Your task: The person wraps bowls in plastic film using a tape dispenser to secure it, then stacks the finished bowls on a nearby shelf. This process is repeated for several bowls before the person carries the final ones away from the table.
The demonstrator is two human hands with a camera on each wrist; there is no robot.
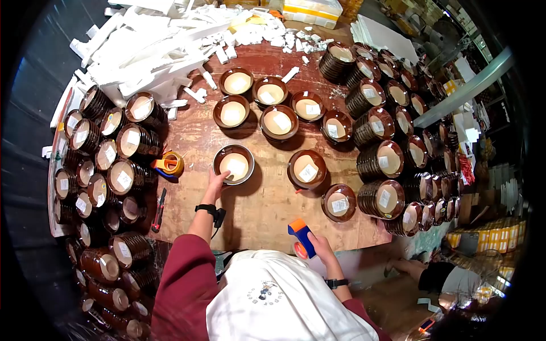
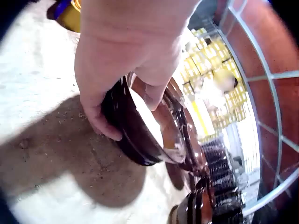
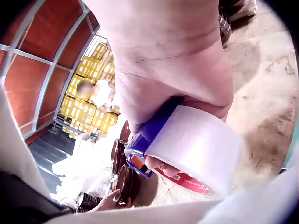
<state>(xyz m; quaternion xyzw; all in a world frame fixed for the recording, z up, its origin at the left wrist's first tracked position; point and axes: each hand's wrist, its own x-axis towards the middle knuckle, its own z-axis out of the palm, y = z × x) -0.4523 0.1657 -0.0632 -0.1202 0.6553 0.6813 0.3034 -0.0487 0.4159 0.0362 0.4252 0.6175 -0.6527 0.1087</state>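
The brown bowl [image 1: 238,162] is in your left hand [image 1: 217,181], thumb inside its wall, fingers outside. Right of that grip, your right hand [image 1: 323,248] clasps a tape dispenser [image 1: 301,236]. Beyond stand labelled bowls [image 1: 279,121]; leftward lies a cutter [image 1: 160,211].

The left hand [image 1: 216,183] grips the near edge of a brown bowl [image 1: 235,162] over a wooden table [image 1: 267,215]. The right hand [image 1: 322,249] holds a blue and orange tape dispenser [image 1: 302,238] near the table's front edge. Loose bowls [image 1: 279,121] stand beyond and to the right. A utility knife [image 1: 160,209] and a yellow tape roll [image 1: 178,165] lie beside the left stacks [image 1: 128,175], and white foam pieces [image 1: 148,54] heap at the far end.
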